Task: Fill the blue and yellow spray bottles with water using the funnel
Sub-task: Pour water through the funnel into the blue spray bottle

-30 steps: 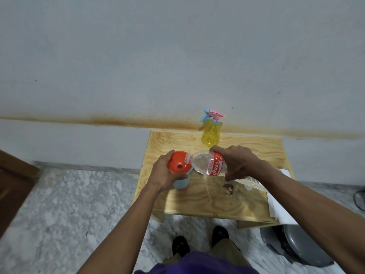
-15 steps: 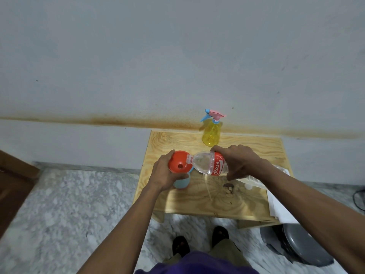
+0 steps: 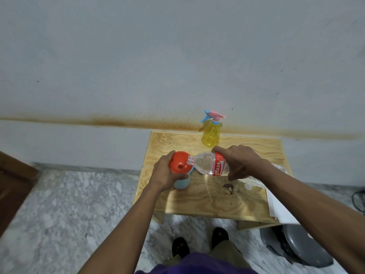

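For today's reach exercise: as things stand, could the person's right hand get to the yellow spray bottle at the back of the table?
Probably yes, but not freely: the right hand grips the tilted water bottle over the funnel. The yellow spray bottle stands just beyond, with nothing between.

Orange funnel (image 3: 179, 162) tops a light blue bottle (image 3: 182, 182); beside the funnel, a clear bottle (image 3: 209, 165) bears a red label. Behind it, a yellow sprayer (image 3: 211, 135) has a pink-and-blue head. The table (image 3: 246, 202) shows swirled wood grain.

Blue bottle (image 3: 182, 182) mostly hidden behind left hand (image 3: 166, 172)
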`<action>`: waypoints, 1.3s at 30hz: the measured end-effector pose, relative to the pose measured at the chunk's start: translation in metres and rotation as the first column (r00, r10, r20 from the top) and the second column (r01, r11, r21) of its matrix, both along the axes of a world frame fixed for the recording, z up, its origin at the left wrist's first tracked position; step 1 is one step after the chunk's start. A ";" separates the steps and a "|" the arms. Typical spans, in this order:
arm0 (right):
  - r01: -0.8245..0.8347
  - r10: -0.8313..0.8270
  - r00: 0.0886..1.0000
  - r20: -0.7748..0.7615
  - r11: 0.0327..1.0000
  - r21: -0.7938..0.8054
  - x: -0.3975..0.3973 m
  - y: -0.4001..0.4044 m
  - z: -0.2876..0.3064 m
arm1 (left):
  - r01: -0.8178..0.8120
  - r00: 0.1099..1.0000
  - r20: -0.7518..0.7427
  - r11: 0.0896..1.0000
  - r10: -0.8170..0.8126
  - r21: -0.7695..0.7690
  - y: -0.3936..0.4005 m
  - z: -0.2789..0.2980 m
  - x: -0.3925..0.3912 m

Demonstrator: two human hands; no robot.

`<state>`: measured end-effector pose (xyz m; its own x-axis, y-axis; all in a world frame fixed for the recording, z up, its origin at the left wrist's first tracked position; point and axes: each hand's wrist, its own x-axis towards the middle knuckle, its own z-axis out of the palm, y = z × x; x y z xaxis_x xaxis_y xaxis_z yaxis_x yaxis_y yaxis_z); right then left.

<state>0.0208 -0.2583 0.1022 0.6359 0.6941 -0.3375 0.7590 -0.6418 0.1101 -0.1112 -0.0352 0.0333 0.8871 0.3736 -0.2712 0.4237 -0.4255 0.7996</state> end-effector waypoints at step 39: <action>0.056 -0.049 0.998 -0.042 0.985 0.165 -0.007 -0.005 -0.012 | 0.027 1.000 0.002 0.999 -0.027 0.034 -0.002 0.006 -0.001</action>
<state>0.0138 -0.2633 0.0901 0.6621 0.7083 -0.2449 0.7252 -0.6879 -0.0287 -0.1117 -0.0373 0.0397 0.8976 0.3586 -0.2563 0.4096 -0.4639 0.7855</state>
